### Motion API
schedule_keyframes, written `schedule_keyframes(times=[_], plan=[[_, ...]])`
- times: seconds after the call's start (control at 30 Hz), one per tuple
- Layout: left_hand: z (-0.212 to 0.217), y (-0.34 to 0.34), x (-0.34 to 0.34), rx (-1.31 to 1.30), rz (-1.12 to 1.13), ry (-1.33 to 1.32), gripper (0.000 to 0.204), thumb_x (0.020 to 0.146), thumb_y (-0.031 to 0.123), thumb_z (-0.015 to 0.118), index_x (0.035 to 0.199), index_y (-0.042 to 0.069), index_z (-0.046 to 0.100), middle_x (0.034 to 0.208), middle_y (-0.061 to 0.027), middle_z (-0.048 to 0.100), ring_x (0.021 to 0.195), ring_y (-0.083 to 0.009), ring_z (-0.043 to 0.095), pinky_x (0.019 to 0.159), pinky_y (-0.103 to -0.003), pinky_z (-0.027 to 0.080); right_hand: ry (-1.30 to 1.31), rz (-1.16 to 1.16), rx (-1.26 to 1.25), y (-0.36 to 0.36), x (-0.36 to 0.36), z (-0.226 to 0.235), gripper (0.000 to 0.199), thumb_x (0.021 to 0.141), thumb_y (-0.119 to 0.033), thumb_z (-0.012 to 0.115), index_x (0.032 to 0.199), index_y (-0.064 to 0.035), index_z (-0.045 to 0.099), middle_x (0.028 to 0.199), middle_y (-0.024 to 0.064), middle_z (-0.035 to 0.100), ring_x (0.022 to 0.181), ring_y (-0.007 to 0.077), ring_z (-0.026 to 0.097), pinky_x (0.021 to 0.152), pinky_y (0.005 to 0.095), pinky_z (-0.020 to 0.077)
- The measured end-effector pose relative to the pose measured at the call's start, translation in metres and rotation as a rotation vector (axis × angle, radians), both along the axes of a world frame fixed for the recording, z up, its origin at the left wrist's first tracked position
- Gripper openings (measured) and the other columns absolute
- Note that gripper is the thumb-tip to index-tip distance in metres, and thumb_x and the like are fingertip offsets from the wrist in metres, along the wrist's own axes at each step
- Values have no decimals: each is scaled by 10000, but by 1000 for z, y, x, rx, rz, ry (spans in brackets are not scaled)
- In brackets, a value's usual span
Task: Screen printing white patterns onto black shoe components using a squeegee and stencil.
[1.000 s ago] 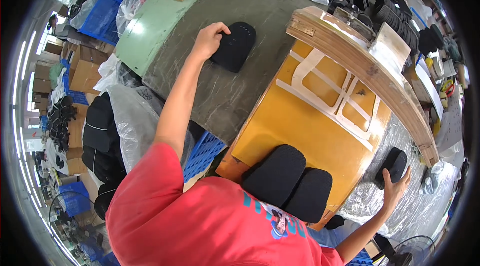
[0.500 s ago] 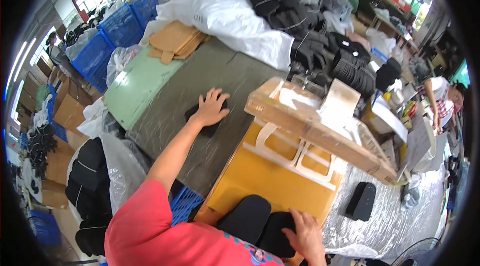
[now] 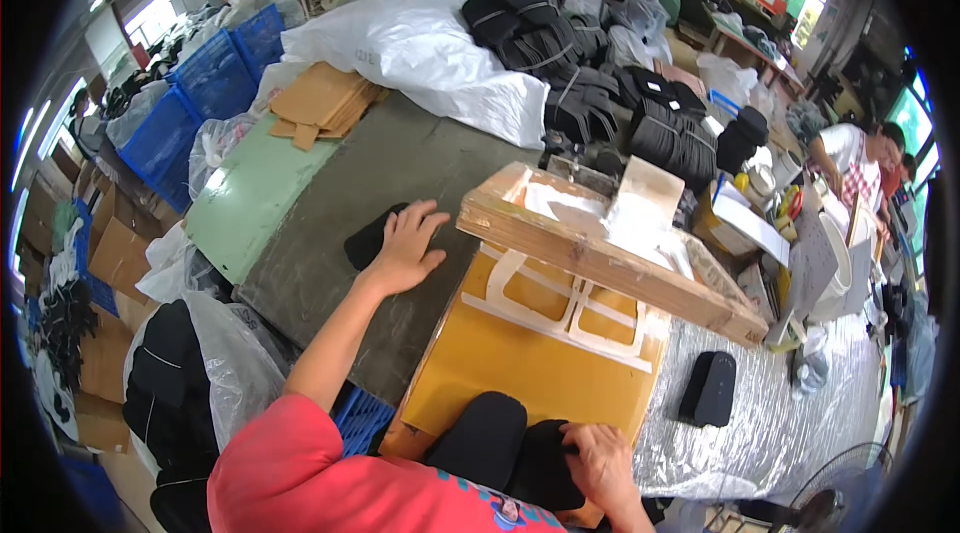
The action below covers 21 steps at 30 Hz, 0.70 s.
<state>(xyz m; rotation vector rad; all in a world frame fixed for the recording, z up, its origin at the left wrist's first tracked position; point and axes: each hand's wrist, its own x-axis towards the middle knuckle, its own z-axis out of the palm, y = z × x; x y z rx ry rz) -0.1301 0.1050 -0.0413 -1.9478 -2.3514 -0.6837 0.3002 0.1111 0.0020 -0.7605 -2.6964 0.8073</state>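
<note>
My left hand [image 3: 405, 245], fingers stretched and spread, is over the right side of a dark, rounded black pad [image 3: 368, 239] on the grey work surface. The pad's right part is hidden under the hand. Close to my body, two black round-topped pads lie side by side on a yellow board [image 3: 430, 388]: the left pad [image 3: 485, 433] is untouched, while the right pad [image 3: 545, 463] has my right hand [image 3: 603, 463] at its right edge. Those fingers are bent and closed on that edge. The lower ends of both pads are hidden by my red shirt.
A wooden frame [image 3: 610, 258] rises over the yellow board, with a white cut-out stencil [image 3: 560, 308] beneath it. Another black pad [image 3: 708, 388] lies on the silvery sheet at right. Brown cardboard pieces [image 3: 322, 103] and a white sack [image 3: 420, 48] lie beyond. A fan [image 3: 830, 503] stands lower right.
My left hand has slid toward the right side of its pad, uncovering more of it. My right hand's fingers, spread before, are now bent at the pad's edge. The whole view has shifted slightly.
</note>
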Motion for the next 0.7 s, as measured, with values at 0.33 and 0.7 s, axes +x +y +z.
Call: schedule_keyframes(times=[0.33, 0.7], plan=[[34, -92, 173, -300, -454, -483, 498, 762, 24, 695, 1207, 42, 474, 1246, -166, 433, 1180, -364, 457, 1003, -427, 383, 203, -294, 297, 205, -28, -72, 397, 854, -157, 685, 1204, 3, 586, 1241, 228, 584, 1151, 436, 513, 981, 444, 415], [22, -98, 175, -245, -460, -412, 524, 773, 21, 698, 1255, 45, 494, 1222, -122, 442, 1171, -333, 450, 1024, -480, 355, 293, -294, 370, 219, -81, -121, 350, 922, -202, 597, 1221, -22, 581, 1226, 223, 585, 1165, 422, 500, 1007, 475, 368]])
